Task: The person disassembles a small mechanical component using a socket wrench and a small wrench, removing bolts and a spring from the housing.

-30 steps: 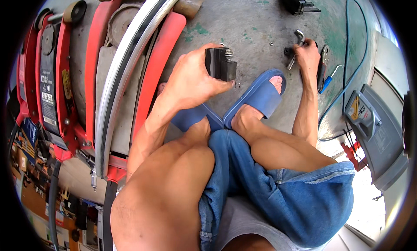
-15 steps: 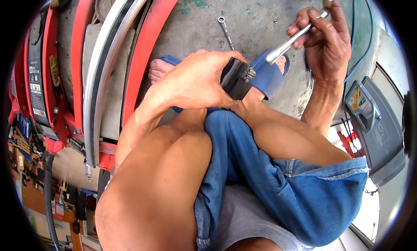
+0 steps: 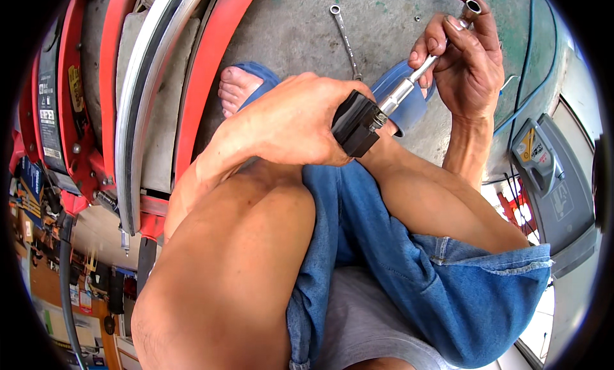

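Right hand (image 3: 470, 72) grasps a socket wrench (image 3: 398, 95), long axis slanting from that grip down-left to the bolt (image 3: 378, 119) on the black block (image 3: 354, 125), clasped by the nearer left hand (image 3: 300, 124); wrench-to-bolt contact cannot be told.

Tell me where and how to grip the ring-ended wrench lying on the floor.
Probably best to pinch the wrench at mid-shank, coming from above, thumb and fingers against its two long edges. It lies flat and is slim and straight there, with floor showing along both sides; its lower end appears close to the left hand, leaving less room.
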A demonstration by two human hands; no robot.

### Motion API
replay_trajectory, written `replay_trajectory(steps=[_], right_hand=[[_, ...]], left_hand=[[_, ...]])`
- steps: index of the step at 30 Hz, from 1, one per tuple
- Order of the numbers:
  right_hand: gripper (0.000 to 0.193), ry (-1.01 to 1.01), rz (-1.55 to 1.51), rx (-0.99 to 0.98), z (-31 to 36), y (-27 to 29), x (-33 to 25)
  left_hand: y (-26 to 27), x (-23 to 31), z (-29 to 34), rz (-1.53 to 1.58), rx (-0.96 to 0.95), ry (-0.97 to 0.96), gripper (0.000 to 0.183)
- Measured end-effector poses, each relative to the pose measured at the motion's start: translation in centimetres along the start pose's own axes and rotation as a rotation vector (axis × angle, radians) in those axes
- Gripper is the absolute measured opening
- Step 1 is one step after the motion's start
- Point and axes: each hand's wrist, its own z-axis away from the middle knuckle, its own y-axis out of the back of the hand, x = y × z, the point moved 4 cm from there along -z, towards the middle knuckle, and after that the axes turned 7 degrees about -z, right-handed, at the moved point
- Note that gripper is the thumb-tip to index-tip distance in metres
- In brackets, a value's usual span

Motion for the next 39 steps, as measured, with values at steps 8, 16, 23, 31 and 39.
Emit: replay_trajectory(steps=[8,16,23,31,39], right_hand=[[0.040,-0.066,-0.083,-0.031,-0.2,0.1,0.9],[0.038,0.039,-0.028,-0.094,0.0,0.6,1.5],[0.037,0.164,0.051,-0.157,0.1,1.4,1.0],[0.040,0.055,0.040,0.093,1.1,1.6,2.5],[0.041,0.074,0.077,0.108,1.1,0.5,0.8]], left_hand=[[-0.2,0.2,0.2,-0.006,-0.025,-0.001,0.057],[-0.3,0.0,0.3,-0.044,-0.010,0.044,0.056],[-0.2,0.3,0.1,-0.089,-0.010,0.053,0.055],[-0.1,-0.1,0.3,-0.068,0.000,0.074,0.053],[0.1,0.0,0.1,-0.114,0.034,0.093,0.058]])
